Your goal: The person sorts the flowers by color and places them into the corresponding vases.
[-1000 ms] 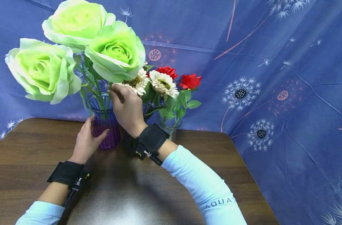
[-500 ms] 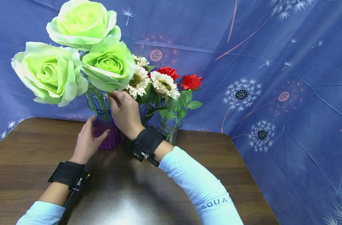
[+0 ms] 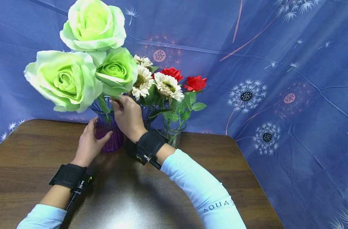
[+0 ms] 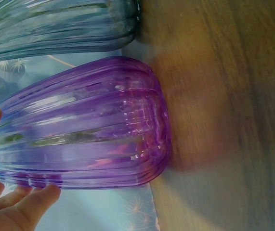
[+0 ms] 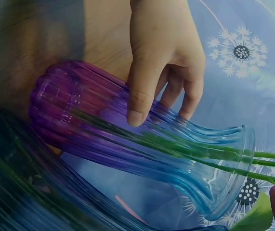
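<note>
A ribbed glass vase, purple at the bulbous base and blue toward the flared rim, stands upright on the wooden table near its far edge. Three large pale-green roses are carried in it on thin green stems, which can be seen running through the neck and down into the body.

The vase's lower body is cupped by the left hand, with the thumb laid on the near side and the fingers curled round the far side of the glass. The right hand is raised to the rim, its back turned to the head camera; its fingertips are bunched at the stems just under the smallest rose, seemingly pinching one, though the contact itself is hidden.

Just right of the vase a darker blue vase is set, holding cream daisies. Beside that, a clear glass contains red roses with green leaves. A blue dandelion-print cloth is hung behind the table.
</note>
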Action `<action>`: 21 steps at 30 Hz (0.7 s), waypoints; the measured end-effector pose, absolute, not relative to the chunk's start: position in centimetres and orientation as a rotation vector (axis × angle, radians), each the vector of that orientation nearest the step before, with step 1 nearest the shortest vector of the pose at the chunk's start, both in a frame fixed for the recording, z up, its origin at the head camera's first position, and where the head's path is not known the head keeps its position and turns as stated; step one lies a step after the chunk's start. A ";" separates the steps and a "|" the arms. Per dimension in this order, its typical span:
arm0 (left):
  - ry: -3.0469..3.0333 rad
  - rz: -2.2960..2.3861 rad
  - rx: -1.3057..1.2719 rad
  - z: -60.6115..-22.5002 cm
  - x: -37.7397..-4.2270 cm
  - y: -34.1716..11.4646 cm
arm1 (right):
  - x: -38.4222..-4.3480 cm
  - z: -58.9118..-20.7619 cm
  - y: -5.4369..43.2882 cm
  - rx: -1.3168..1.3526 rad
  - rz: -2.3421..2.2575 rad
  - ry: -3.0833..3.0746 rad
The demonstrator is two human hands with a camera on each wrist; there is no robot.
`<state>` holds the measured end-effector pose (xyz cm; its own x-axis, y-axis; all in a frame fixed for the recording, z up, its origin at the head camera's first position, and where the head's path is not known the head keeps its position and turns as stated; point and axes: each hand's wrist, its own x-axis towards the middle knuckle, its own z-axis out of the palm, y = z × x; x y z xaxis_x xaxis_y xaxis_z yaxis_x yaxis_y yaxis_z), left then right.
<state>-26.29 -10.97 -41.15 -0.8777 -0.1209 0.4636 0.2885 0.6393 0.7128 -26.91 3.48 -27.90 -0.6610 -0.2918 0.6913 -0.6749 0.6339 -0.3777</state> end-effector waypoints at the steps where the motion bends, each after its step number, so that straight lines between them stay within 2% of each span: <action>1: -2.383 -1.153 -0.130 -41.1 -26.3 -11.0 | -26.9 -27.9 3.4 0.754 0.864 -2.267; 21: -2.383 -1.156 -0.131 -41.3 -26.4 -11.0 | -27.5 -29.3 3.4 0.667 0.860 -2.379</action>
